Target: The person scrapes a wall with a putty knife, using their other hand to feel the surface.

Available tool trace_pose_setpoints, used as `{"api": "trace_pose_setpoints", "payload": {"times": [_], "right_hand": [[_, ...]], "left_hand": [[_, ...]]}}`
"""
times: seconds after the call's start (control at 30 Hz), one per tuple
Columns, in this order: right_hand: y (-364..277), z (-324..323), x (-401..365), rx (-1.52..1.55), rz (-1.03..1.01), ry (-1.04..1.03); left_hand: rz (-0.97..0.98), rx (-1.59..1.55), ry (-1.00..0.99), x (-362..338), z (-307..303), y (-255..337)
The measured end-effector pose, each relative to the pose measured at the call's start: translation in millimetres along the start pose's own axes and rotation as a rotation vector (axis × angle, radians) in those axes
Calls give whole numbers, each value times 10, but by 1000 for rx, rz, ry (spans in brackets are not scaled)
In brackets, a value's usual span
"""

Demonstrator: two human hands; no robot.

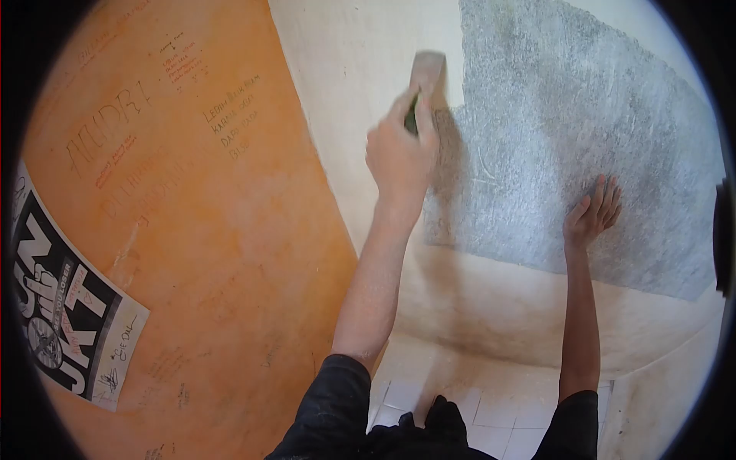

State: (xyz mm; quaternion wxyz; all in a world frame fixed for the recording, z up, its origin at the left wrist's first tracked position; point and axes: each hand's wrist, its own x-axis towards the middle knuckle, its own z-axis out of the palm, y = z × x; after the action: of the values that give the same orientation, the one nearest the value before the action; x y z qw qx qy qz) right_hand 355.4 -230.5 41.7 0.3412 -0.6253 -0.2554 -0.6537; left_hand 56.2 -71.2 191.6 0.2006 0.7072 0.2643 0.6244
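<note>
The left hand [402, 153] held a flat, grey-metal scraper [428, 73], likely light, stiff, best gripped by its green handle [412, 116]; the right hand [589, 218] lay spread.

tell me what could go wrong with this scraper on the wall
The scraper in the left hand might gouge the pale wall if its blade corner digs in. The bare right hand, at the rough-looking grey patch, could get grazed. Any loosened bits might drop onto the tiled floor below.
</note>
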Motion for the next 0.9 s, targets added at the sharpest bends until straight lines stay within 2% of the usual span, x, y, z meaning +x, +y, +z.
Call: {"api": "trace_pose_setpoints", "payload": {"times": [0.13, 0.2, 0.27, 0.3, 0.37, 0.47, 0.6, 0.67, 0.7, 0.77, 0.8, 0.83, 0.87, 0.9], "right_hand": [[13, 21, -17, -11, -2, 7], [-4, 26, -15, -10, -8, 23], [0, 28, -8, -5, -19, 34], [5, 21, -18, -20, -14, 27], [15, 12, -28, -28, -15, 12], [8, 30, -1, -10, -11, 26], [0, 11, -3, -13, -10, 10], [0, 2, 9, -23, -9, 13], [-6, -1, 10, -17, -7, 14], [-22, -6, -3, -5, -15, 6], [-22, -7, -2, -2, -17, 8], [-11, -8, 15, -1, -19, 13], [5, -6, 33, -1, -21, 16], [13, -5, 30, -9, -22, 15]], "left_hand": [[28, -54, -15, -809, 159, -657], [-6, -91, -31, -793, 159, -570], [-137, -103, -96, -601, 108, -331], [-145, -104, -92, -409, 114, -233], [-12, -150, -9, -127, 120, -108], [-96, -47, -96, -104, -28, 30], [6, 18, -53, -708, 58, -428], [-111, -70, -96, -827, 81, -499], [-112, -74, -97, -716, 137, -469], [89, -30, 105, -311, 255, -331], [82, -32, 109, -153, 174, -169], [2, -17, 28, 21, 23, 49], [-73, 0, -55, 112, -60, 164], [-70, 4, -55, 101, -68, 154]]}}
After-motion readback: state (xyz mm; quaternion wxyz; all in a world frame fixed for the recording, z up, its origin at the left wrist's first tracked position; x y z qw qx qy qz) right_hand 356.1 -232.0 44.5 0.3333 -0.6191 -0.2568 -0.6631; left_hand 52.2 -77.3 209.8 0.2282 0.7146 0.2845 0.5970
